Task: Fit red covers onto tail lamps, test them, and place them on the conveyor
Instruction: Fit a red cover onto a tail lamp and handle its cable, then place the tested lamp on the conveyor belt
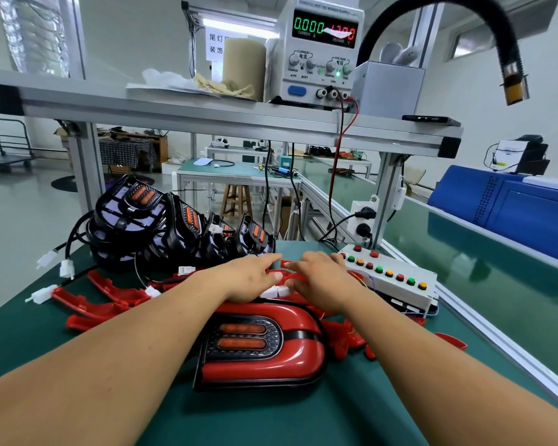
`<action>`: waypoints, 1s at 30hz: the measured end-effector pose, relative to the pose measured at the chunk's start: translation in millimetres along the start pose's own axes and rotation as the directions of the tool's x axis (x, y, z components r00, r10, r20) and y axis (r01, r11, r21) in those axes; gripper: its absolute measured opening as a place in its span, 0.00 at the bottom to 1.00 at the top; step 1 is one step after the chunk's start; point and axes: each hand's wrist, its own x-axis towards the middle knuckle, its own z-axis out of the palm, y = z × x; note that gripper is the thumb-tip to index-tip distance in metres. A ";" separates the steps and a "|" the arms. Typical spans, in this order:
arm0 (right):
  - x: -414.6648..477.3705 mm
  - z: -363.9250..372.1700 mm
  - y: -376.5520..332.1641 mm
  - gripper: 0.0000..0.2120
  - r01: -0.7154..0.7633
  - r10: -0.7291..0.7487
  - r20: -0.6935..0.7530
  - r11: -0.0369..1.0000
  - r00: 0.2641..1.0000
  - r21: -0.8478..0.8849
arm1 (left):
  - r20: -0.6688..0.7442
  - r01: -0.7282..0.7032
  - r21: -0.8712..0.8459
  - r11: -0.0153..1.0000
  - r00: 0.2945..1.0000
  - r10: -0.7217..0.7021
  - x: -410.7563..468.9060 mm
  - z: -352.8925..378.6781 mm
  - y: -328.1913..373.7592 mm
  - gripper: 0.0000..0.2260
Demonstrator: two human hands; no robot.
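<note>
The green bench mat [271, 420] is carrying the work beneath an aluminium shelf, where the power supply [319, 53] is showing zero current on its green display. The covered tail lamp [264, 346] is lying face up at the near centre of the mat, its red cover appearing seated all round. Loose red covers [110, 294] are lying scattered to its left, with a stack of bare black lamps [174, 226] behind them. The left hand [248, 278] and right hand [319, 280] are meeting just beyond the lamp, fingers bent down and thumbs turned inward. Each is apparently pinching one of the white plugs [277, 291], though the fingertips underneath are hidden. In my judgement the test connection is being made. For a sound result the plugs should be lined up squarely, keyed sides matching. They should be pushed home by their housings, not by the wires, until latched. The button box [390, 278] is sitting just right of the hands, and the current reading should be watched while its buttons are pressed. The conveyor [464, 268] is lying along the bench's right edge.
</note>
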 end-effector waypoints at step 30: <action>-25.7 1.8 -47.3 0.17 0.076 -0.169 0.145 0.863 0.975 0.499 | -0.360 0.394 -0.032 0.918 0.853 -0.379 -128.7 16.0 -132.6 0.17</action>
